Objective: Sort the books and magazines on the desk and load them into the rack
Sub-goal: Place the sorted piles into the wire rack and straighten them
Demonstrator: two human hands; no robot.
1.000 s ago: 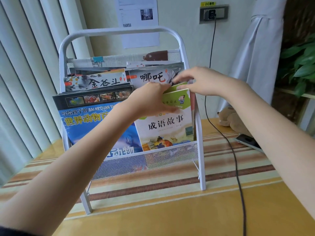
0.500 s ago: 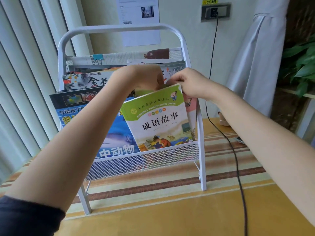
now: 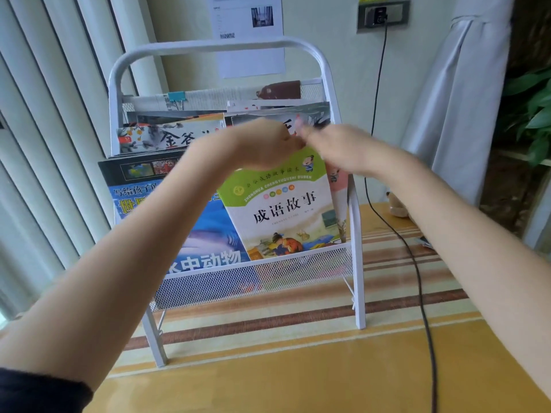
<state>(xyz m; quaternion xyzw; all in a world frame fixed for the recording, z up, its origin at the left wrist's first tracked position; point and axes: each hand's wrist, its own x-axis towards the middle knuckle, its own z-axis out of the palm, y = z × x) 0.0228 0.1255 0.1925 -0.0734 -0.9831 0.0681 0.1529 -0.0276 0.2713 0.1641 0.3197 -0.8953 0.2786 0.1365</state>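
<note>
A white metal rack [image 3: 356, 234] stands on the desk with several books and magazines in its tiers. In the front tier a green-and-white storybook [image 3: 286, 210] leans tilted to the left, beside a large blue animal book [image 3: 205, 231]. A pink book [image 3: 338, 186] stands behind the storybook. My left hand [image 3: 265, 141] and my right hand [image 3: 337, 150] meet at the storybook's top edge, both blurred. Their fingers are curled there; whether they grip the book or something behind it is unclear. A middle-tier magazine [image 3: 167, 137] and a back-tier newspaper [image 3: 214, 96] show above.
A black cable [image 3: 417, 278] runs from the wall socket [image 3: 381, 14] down across the desk, right of the rack. A striped cloth [image 3: 298, 317] lies under the rack. Blinds hang at left, a grey curtain [image 3: 465, 84] and a plant [image 3: 533, 108] at right. A small plush toy [image 3: 396, 204] sits behind.
The green storybook has tipped from upright to leaning left. My left hand has risen from its cover to its top edge, where both hands now meet.
</note>
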